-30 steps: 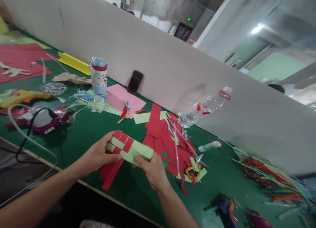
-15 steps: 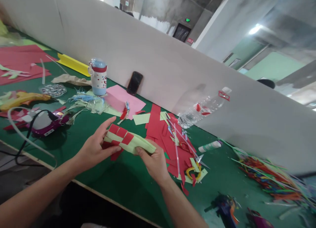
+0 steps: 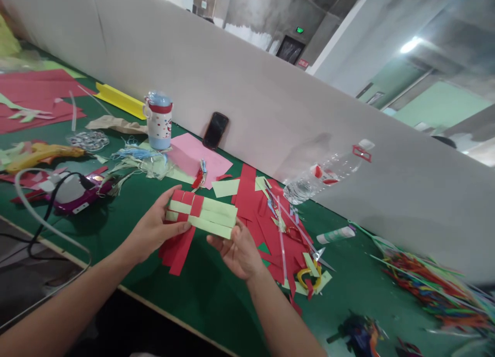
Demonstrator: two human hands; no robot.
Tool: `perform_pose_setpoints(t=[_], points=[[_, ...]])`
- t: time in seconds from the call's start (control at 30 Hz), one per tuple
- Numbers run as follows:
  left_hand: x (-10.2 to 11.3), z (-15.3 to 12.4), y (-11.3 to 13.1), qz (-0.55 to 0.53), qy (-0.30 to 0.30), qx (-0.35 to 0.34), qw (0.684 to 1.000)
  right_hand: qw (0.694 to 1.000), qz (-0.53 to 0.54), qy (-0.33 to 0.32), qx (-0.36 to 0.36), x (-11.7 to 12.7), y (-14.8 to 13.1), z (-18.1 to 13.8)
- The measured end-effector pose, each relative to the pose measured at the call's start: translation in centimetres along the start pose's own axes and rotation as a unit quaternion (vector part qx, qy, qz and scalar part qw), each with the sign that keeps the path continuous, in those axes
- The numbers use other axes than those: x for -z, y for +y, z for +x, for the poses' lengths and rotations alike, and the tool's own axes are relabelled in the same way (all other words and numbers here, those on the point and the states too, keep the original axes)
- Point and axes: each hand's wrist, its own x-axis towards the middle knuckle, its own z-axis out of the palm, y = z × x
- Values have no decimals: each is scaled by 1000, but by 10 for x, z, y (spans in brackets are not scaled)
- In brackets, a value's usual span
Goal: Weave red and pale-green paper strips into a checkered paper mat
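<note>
I hold a piece of woven paper strips [image 3: 212, 215] over the table, pale green strips running lengthwise and red ones crossing them at the left end. My left hand [image 3: 157, 228] is closed on that woven end, thumb in front and fingers behind. Below its thumb hang loose red strip ends [image 3: 181, 251]. At the other end, my right hand [image 3: 240, 248] has its thumb at the lower right corner of the green strips, other fingers curled below; its index finger is partly hidden behind the paper.
Red paper scraps [image 3: 247, 192] and yellow-handled scissors [image 3: 309, 277] lie to the right, near a tilted clear bottle [image 3: 325, 174] and a glue stick [image 3: 335, 235]. A cup [image 3: 160, 122], phone [image 3: 215, 130], yellow glue gun [image 3: 42, 155] and purple power strip [image 3: 83, 194] with cables are further left.
The woven strips have turned flatter toward me, their red ends now hanging in sight. My right hand has rolled palm-up and its thumb has slid to the corner. The view shifted slightly.
</note>
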Motion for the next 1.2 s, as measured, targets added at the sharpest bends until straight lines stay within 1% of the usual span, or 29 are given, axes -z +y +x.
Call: perform_pose_setpoints(t=[0.07, 0.13, 0.23, 0.3, 0.4, 0.47, 0.53, 0.6, 0.63, 0.67, 0.73, 0.77, 0.8, 0.83, 0.87, 0.93, 0.97, 1.03, 1.13, 1.2], points=[[-6, -2, -5, -15, 16, 1, 1000, 999, 33, -29, -7, -2, 8, -3], [-13, -4, -8, -26, 22, 3, 999, 999, 28, -30, -2, -9, 15, -3], [-23, -8, -10, -39, 18, 1, 999, 1000, 23, -3, 9, -24, 22, 2], [-27, -10, -11, -37, 17, -1, 999, 999, 35, 20, 3, -33, 24, 6], [-29, -12, -13, 27, 35, -16, 999, 997, 47, 62, 20, -37, 27, 10], [-26, -12, -15, 77, 39, -29, 996, 996, 21, 77, 49, -34, 27, 12], [-21, -12, -16, 116, 31, -58, 991, 988, -87, 79, 102, -29, 24, 14], [-12, -12, -15, 186, 44, -132, 973, 957, -223, 77, 172, -22, 18, 15], [-7, -13, -14, 238, 62, -184, 952, 939, -269, 74, 200, -17, 15, 16], [-2, -15, -13, 296, 82, -238, 921, 920, -313, 57, 231, -12, 12, 17], [9, -23, -14, 393, 110, -323, 854, 879, -386, -11, 281, -4, 9, 20], [15, -29, -16, 428, 112, -350, 826, 844, -434, -55, 309, 0, 9, 21], [20, -36, -20, 456, 104, -368, 804, 800, -486, -101, 337, 3, 11, 22], [24, -44, -25, 479, 88, -378, 787, 753, -531, -143, 361, 5, 15, 23], [28, -52, -32, 500, 70, -379, 776, 715, -562, -174, 377, 7, 19, 23], [36, -68, -46, 546, 8, -376, 748, 665, -593, -218, 398, 9, 31, 24], [39, -75, -53, 568, -21, -372, 733, 647, -601, -234, 408, 10, 36, 23], [43, -85, -64, 605, -78, -373, 699, 626, -601, -256, 426, 13, 46, 23], [45, -90, -70, 640, -125, -374, 660, 593, -601, -284, 455, 15, 53, 25], [44, -88, -70, 652, -147, -371, 645, 579, -601, -297, 464, 16, 54, 27]])
